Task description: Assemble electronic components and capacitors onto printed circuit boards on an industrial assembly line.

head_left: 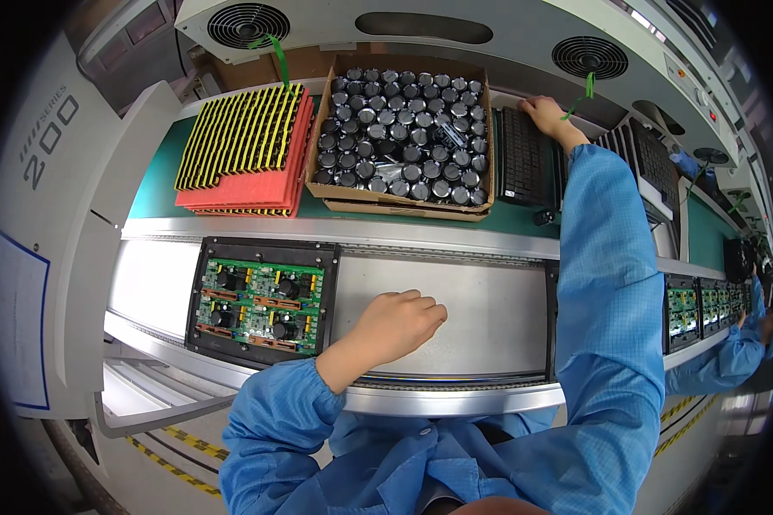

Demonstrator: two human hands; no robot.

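My left hand (397, 323) rests curled in a loose fist on the grey conveyor surface (481, 309), just right of a black carrier (202, 296) holding a green circuit board (262, 305). I cannot see anything in it. My right hand (544, 112) reaches far up to the shelf, its fingers on the top of a black component tray (520, 159) next to a cardboard box (404, 206) full of black cylindrical capacitors (404, 137). Both arms wear blue sleeves.
A stack of red and yellow-black striped trays (245, 154) lies on the green shelf at left. More black trays (653, 163) stand at right. Further boards (683, 311) ride the conveyor at right, where another person's blue sleeve (730, 356) works. Fans (247, 24) hang overhead.
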